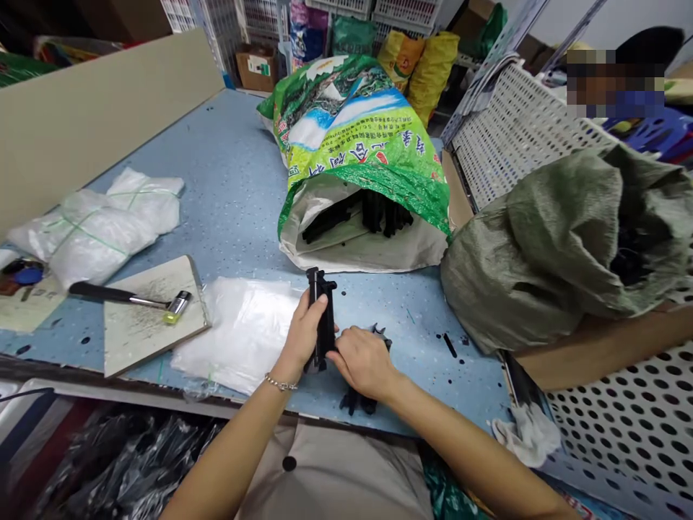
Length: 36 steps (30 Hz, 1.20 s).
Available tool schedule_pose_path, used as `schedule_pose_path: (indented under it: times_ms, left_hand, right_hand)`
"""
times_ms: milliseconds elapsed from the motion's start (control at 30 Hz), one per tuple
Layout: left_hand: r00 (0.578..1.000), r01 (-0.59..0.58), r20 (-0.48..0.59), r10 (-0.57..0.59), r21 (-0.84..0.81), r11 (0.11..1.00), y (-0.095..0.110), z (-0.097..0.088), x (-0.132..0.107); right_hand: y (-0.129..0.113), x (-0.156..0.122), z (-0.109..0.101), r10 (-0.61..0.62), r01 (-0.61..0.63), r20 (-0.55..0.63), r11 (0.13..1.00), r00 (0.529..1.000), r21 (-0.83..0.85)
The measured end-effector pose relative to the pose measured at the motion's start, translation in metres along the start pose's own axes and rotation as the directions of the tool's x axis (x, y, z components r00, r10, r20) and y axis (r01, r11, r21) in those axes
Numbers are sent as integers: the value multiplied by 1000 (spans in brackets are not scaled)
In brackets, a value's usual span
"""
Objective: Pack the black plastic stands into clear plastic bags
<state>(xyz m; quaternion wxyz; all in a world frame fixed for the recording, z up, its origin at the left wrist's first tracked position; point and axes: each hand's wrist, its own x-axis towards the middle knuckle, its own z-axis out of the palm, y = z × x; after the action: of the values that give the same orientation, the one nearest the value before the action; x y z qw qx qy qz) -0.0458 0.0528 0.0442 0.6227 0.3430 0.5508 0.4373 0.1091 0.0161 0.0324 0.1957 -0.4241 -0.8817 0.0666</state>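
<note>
My left hand [306, 325] is wrapped round a long black plastic part [325, 328], its thumb lying along the top face. The part stands tilted above the table, with small knobs at its far end. My right hand [365, 361] is closed at the near end of the same part, thumb against it; its curled fingertips are hidden. Beneath and beside my right hand lie more black plastic pieces [360, 403], partly covered by it. To the left of my left hand is a stack of clear plastic bags [243, 325].
An open green woven sack [362, 155] with black parts inside lies ahead. A hammer [146, 298] rests on a board [130, 339] at left, near bundled plastic bags [102, 224]. On the right stand a grey-green sack [530, 238] and a white perforated crate [628, 426]. A person is at far right.
</note>
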Motion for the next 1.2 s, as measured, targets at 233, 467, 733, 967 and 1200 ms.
schedule_pose_path:
  times_ms: [233, 467, 733, 967, 1200]
  left_hand:
    - [985, -167, 68, 156, 557, 814, -34, 2, -3]
    - [981, -192, 165, 100, 885, 425, -60, 20, -26]
    - [954, -297, 140, 265, 549, 781, -33, -6, 0]
    - [949, -309, 201, 243, 435, 846, -31, -1, -8]
    - [964, -263, -1, 267, 187, 947, -26, -21, 9]
  right_hand:
    - [54, 94, -1, 212, -198, 166, 976, 963, -95]
    - [122, 228, 19, 211, -143, 212, 944, 954, -298]
    - [149, 186, 22, 198, -100, 296, 944, 934, -315]
    - [141, 229, 12, 182, -92, 312, 955, 932, -281]
    - [86, 188, 2, 315, -253, 291, 940, 903, -230]
